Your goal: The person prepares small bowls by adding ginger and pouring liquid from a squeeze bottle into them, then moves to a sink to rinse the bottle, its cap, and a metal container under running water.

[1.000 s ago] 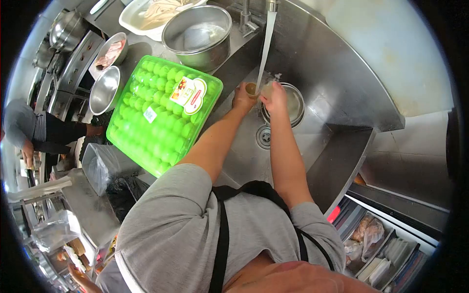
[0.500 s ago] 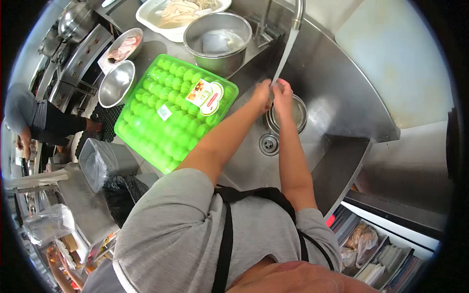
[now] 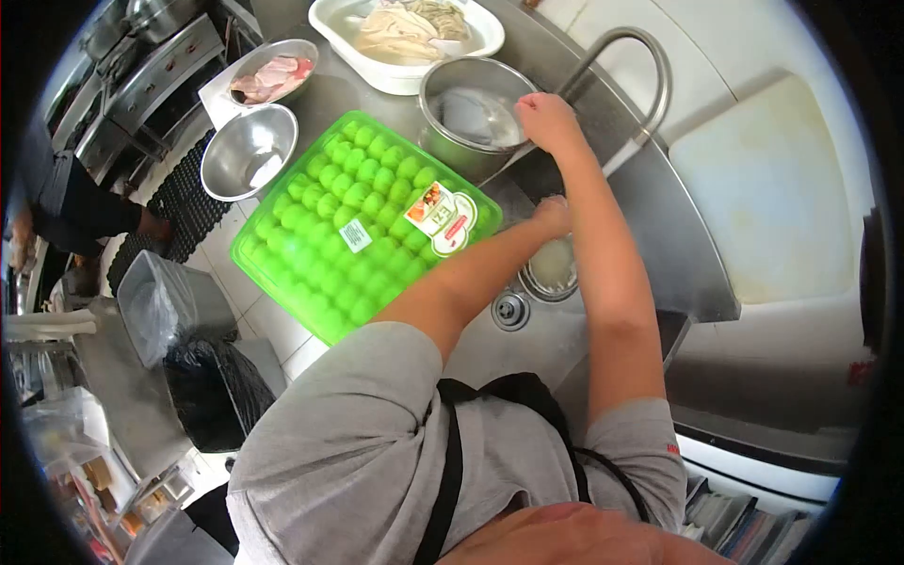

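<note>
My right hand (image 3: 549, 120) is closed beside the base of the curved faucet (image 3: 662, 71), its fingers overlapping the rim of a deep metal pot (image 3: 471, 162) in this view. What it grips is hidden, and I cannot tell what it is. Water streams from the spout behind my right forearm. Low over the sink (image 3: 480, 353), my left hand (image 3: 556, 217) is blurred, its fingers partly hidden by my right arm. Below it sits a round metal bowl (image 3: 553, 294) with something pale inside, next to the drain (image 3: 509, 311).
A bright green egg-tray-like lidded case (image 3: 330, 273) lies left of the sink. Behind it stand a steel bowl (image 3: 226, 165), a bowl of raw meat (image 3: 273, 80) and a white tub (image 3: 400, 80) of pale strips. Bins (image 3: 202, 297) and another person (image 3: 80, 198) are at left.
My right hand has left the water stream and moved up beside the faucet base. My left hand has dropped slightly, apart from the right. The view has shifted to the right.
</note>
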Demonstrator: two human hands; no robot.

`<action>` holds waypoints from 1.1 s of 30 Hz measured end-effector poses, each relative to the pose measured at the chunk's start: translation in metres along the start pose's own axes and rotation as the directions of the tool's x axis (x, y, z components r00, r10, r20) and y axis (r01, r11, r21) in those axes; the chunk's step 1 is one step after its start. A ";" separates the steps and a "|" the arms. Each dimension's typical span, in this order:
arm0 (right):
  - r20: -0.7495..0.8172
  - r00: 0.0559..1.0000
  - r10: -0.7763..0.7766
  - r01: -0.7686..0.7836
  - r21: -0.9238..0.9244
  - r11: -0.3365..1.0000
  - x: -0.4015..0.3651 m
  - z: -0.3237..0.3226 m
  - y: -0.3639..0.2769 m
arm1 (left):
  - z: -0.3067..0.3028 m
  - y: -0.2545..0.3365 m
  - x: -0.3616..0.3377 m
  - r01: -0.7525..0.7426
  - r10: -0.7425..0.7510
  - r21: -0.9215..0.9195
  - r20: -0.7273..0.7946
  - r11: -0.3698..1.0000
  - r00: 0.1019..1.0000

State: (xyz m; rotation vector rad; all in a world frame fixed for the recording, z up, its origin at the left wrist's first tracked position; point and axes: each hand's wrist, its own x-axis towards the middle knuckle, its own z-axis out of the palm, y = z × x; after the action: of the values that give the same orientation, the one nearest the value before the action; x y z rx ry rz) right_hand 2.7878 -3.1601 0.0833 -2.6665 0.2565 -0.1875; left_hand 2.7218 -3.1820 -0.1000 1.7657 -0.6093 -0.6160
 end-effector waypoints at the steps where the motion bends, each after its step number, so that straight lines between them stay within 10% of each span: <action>1: 0.052 0.995 0.083 -0.077 -0.105 0.992 0.020 0.010 -0.003 | -0.011 0.007 -0.005 -0.256 0.241 0.195 0.099 0.947 0.966; 3: 0.117 0.960 0.254 -0.206 -0.320 0.925 0.051 0.025 -0.014 | -0.009 0.008 -0.005 -0.263 0.263 -0.014 0.091 0.965 0.960; 9: 0.477 0.868 0.138 0.182 -0.564 0.805 0.077 0.097 -0.013 | -0.002 0.008 -0.012 -0.214 0.264 -0.324 0.119 0.922 0.957; 12: 0.526 0.818 0.232 0.037 -0.452 0.891 0.084 0.080 -0.012 | -0.005 0.010 -0.014 -0.216 0.286 -0.383 0.136 0.898 0.948; 18: -0.108 0.982 0.155 -0.161 -0.049 0.986 0.034 0.015 -0.021 | -0.030 0.020 -0.016 -0.183 0.299 -0.514 0.152 0.838 0.942; 22: -0.161 0.981 0.107 -0.087 0.123 0.989 0.014 0.003 -0.025 | -0.040 0.032 -0.019 -0.390 0.389 0.037 0.036 0.920 0.920; 26: -0.380 0.925 0.014 0.125 0.340 0.932 -0.016 -0.015 -0.009 | -0.029 0.010 -0.006 -0.086 0.089 -0.389 -0.010 0.917 0.996; 27: -0.458 0.887 -0.058 0.199 0.266 0.943 -0.031 -0.021 0.004 | -0.049 0.038 -0.026 0.020 -0.023 -0.234 -0.013 0.972 1.000; 30: -0.179 0.949 0.261 -0.241 0.125 0.962 -0.085 -0.056 0.023 | -0.059 0.049 -0.030 0.035 -0.034 0.001 -0.104 0.999 0.994; 33: -0.337 0.941 -0.033 0.033 -0.005 0.999 -0.111 -0.002 0.097 | -0.042 0.016 -0.006 -0.212 0.194 -0.060 -0.219 0.976 0.956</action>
State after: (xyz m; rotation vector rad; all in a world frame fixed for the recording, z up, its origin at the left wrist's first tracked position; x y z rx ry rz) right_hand 2.6647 -3.2224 0.0315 -2.6266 0.3179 -0.6578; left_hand 2.7448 -3.1530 -0.0730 1.6398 -0.5986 -0.3016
